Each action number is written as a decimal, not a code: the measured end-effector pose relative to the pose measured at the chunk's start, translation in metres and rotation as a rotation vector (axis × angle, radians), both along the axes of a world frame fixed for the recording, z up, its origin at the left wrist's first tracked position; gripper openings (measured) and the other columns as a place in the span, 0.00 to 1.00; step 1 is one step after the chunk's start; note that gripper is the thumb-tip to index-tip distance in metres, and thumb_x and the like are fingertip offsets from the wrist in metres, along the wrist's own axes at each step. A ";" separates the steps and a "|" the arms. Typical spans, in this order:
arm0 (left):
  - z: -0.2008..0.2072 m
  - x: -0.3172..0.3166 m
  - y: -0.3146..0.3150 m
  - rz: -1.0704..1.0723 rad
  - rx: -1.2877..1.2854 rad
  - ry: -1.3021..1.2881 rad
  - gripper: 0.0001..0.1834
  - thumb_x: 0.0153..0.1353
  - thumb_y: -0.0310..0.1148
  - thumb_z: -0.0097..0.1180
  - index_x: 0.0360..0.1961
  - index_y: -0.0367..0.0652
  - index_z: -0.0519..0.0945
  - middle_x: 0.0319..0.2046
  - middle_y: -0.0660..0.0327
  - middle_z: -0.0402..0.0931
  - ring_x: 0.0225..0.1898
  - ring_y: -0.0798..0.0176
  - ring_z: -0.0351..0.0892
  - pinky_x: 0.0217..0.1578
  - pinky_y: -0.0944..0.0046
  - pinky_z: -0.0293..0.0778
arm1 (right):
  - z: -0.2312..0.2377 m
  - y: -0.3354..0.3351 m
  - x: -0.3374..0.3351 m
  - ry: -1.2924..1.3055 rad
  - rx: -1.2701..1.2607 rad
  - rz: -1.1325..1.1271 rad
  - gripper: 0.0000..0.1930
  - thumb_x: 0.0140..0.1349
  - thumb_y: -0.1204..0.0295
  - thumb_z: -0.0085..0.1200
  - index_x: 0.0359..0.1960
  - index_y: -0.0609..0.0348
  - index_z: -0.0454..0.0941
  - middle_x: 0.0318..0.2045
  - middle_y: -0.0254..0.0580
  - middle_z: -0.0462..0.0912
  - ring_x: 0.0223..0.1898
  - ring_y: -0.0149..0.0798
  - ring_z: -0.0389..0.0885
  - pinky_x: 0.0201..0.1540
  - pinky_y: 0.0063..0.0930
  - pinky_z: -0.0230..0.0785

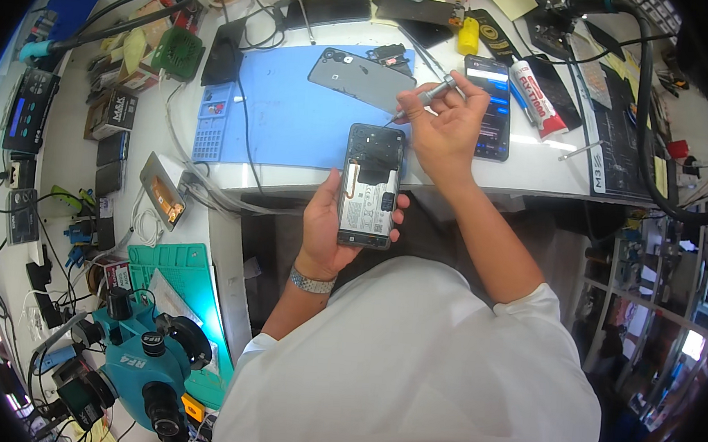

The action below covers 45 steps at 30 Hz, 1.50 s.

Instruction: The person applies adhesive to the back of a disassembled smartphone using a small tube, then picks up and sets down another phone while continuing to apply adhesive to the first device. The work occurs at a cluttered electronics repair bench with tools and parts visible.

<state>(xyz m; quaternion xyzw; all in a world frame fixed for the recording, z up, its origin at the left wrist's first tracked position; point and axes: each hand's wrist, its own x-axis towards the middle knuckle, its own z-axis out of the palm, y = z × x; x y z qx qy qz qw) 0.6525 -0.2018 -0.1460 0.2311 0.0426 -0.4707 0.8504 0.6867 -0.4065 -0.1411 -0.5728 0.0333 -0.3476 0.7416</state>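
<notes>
My left hand (pixel 321 227) grips an opened smartphone (pixel 367 210) from below, fingers wrapped round its right edge. Its back is off, so a pale battery and an orange-brown flex strip show. Pinched in my right hand (pixel 450 137) is a silver-grey screwdriver (pixel 437 94), slanting down to the left. Its thin tip hangs by the phone's upper end; whether it touches, I cannot tell. Beyond the phone, a grey back cover (pixel 356 77) with camera openings lies on the blue mat (pixel 286 134). Small dark parts (pixel 390 55) lie just past it.
Right of the mat lie a phone with a lit screen (pixel 487 132) and a red-and-white glue tube (pixel 539 98). A yellow bottle (pixel 468 36) stands farther back. A black cable crosses the mat. At lower left are a teal microscope (pixel 139 362) and a green mat (pixel 179 262).
</notes>
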 end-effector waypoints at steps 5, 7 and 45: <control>-0.008 0.000 -0.005 -0.044 -0.016 0.033 0.39 0.83 0.59 0.27 0.73 0.36 0.69 0.58 0.32 0.80 0.50 0.41 0.89 0.46 0.41 0.90 | -0.007 -0.002 -0.012 0.127 -0.004 0.000 0.39 0.65 0.79 0.72 0.64 0.68 0.50 0.47 0.57 0.79 0.44 0.38 0.88 0.38 0.27 0.89; -0.008 0.001 -0.004 -0.032 -0.022 0.046 0.39 0.83 0.59 0.27 0.73 0.36 0.69 0.57 0.32 0.80 0.50 0.41 0.89 0.45 0.42 0.90 | -0.009 0.000 -0.019 0.158 -0.004 0.023 0.39 0.65 0.79 0.72 0.64 0.68 0.51 0.47 0.57 0.79 0.42 0.38 0.88 0.37 0.27 0.89; 0.018 -0.006 -0.018 0.026 0.431 -0.212 0.22 0.77 0.31 0.50 0.68 0.35 0.66 0.44 0.42 0.84 0.36 0.46 0.91 0.36 0.49 0.92 | -0.005 -0.001 -0.045 -0.146 -0.515 0.226 0.30 0.59 0.95 0.57 0.62 0.56 0.76 0.60 0.54 0.85 0.56 0.51 0.90 0.54 0.34 0.87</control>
